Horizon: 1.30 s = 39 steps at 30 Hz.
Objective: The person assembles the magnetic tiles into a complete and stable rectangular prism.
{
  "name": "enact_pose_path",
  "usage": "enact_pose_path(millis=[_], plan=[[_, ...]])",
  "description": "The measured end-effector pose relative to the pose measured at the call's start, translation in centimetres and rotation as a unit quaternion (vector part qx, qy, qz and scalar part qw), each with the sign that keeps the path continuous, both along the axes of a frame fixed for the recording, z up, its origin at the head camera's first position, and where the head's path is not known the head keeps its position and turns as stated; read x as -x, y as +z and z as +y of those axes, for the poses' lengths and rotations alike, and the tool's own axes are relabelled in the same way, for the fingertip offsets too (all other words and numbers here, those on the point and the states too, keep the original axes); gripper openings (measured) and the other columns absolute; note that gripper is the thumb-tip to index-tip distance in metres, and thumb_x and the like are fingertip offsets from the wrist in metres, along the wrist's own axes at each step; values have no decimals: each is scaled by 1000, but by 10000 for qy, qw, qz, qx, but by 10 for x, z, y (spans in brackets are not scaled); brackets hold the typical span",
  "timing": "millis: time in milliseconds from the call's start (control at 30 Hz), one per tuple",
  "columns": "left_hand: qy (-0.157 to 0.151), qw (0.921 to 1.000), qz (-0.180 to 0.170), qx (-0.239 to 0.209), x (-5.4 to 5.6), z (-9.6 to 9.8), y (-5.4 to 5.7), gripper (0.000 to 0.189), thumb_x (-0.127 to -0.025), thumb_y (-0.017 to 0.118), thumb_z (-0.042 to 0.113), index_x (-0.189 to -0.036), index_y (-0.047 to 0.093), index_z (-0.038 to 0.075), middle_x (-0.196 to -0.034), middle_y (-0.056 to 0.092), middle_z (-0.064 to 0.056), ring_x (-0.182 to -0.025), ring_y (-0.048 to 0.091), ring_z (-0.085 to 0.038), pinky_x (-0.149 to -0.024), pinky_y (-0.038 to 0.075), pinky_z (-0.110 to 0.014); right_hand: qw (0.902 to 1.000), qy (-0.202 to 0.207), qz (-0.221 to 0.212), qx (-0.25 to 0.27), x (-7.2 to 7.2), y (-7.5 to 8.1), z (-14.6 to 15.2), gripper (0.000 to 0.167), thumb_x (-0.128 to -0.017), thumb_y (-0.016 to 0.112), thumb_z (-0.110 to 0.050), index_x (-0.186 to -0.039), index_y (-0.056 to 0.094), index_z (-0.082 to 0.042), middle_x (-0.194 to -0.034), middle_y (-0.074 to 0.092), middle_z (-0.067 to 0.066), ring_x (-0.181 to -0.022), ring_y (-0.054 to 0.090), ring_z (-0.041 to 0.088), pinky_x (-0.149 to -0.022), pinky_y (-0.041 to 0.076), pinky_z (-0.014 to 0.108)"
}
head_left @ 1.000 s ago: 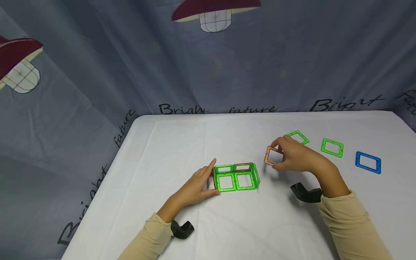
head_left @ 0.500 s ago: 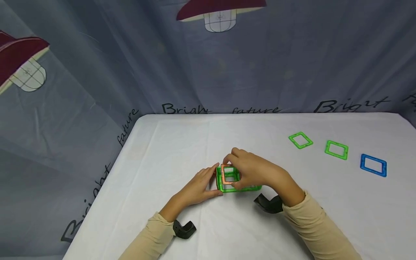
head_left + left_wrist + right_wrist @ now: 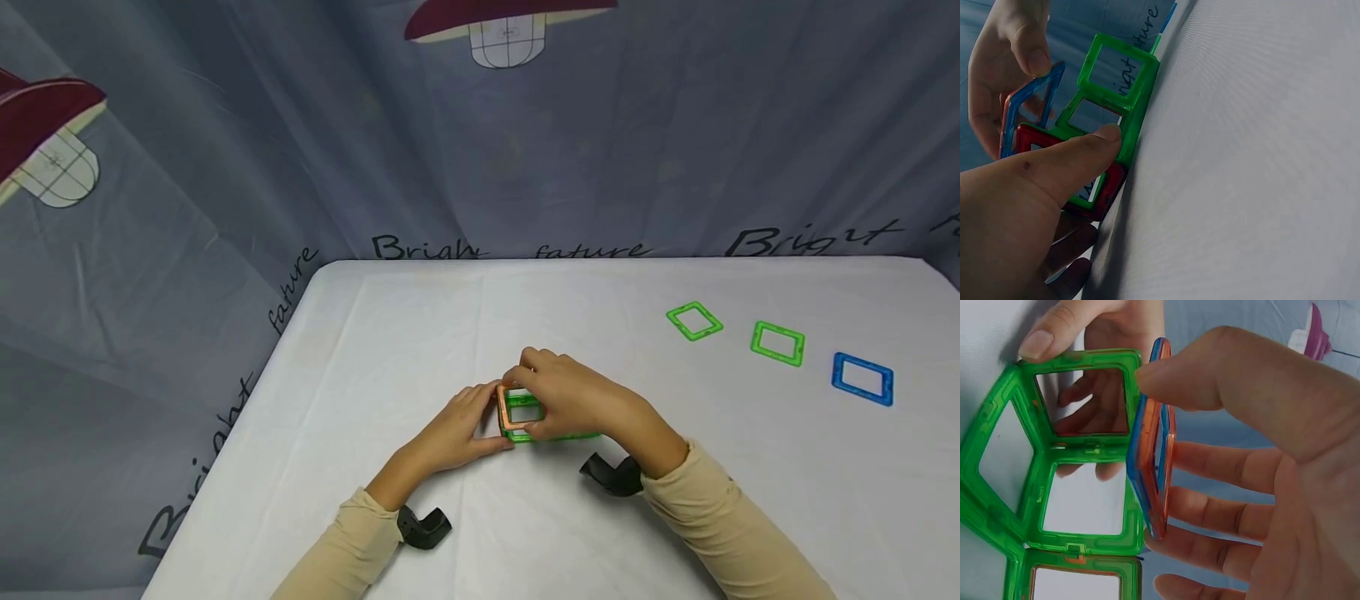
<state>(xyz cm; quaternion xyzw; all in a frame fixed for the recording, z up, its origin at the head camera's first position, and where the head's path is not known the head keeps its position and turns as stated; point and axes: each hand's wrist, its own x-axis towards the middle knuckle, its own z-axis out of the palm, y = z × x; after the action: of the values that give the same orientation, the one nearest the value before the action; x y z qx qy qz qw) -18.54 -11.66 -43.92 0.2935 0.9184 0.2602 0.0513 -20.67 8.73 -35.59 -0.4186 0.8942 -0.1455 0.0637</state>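
A small open box of green magnetic tiles [image 3: 1085, 544], with red tiles at its left end, stands on the table. My left hand [image 3: 450, 433] holds that end, thumb at the near corner and fingers at the far one. In the left wrist view its thumb [image 3: 1085, 153] lies across the green and red frames. My right hand [image 3: 577, 400] pinches an orange magnetic tile [image 3: 502, 410] between thumb and fingers, over the box's left part. Seen edge-on in the right wrist view, this tile [image 3: 1147, 444] shows orange and blue layers, right beside the green walls. The right hand hides the box's right part from above.
Two loose green tiles, one diamond-turned [image 3: 681, 326] and one nearer the right [image 3: 757, 337], lie flat at the back right. A blue tile [image 3: 837, 370] lies farther right. Behind the white table [image 3: 390, 333] hangs a grey curtain [image 3: 300, 125].
My right hand has carried the orange tile leftward from beside the loose tiles to the box, then a little farther to its left end. My left hand has stayed at the box.
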Motion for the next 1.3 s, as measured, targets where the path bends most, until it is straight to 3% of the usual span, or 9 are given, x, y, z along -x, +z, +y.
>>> enact_pose_path(millis=[567, 967, 1100, 1300], plan=[[-31, 10000, -71, 22, 1, 2, 1, 80, -82, 65, 40, -143, 24, 9, -132, 46, -5, -121, 42, -21, -102, 33, -38, 9998, -143, -53, -139, 0, -1, 1, 50, -71, 73, -27, -118, 60, -13, -92, 47, -3, -78, 42, 12, -70, 37, 27], [197, 9972, -620, -376, -2, 0, 3, 89, -84, 58, 51, -148, 7, 15, -144, 36, -4, -130, 34, -22, -107, 27, -43, 9999, -71, -91, -82, 0, -2, 1, 48, -72, 74, -28, -116, 60, -14, -98, 51, 1, -76, 44, 10, -70, 38, 26], [201, 9972, -428, -580, -2, 0, 2, 84, -85, 56, 51, -148, 11, 19, -137, 42, -2, -127, 38, -20, -104, 31, -44, 10000, -53, -52, -26, 1, -3, 1, 47, -72, 74, -29, -115, 61, -14, -98, 52, 2, -75, 44, 10, -69, 38, 25], [203, 9958, -75, -889, -2, 1, 1, 68, -84, 59, 48, -141, 27, 25, -121, 48, 1, -105, 50, -13, -91, 43, -33, 10000, -54, -42, -32, 1, -2, 2, 49, -73, 73, -30, -118, 60, -17, -97, 51, 1, -75, 43, 10, -68, 37, 24]])
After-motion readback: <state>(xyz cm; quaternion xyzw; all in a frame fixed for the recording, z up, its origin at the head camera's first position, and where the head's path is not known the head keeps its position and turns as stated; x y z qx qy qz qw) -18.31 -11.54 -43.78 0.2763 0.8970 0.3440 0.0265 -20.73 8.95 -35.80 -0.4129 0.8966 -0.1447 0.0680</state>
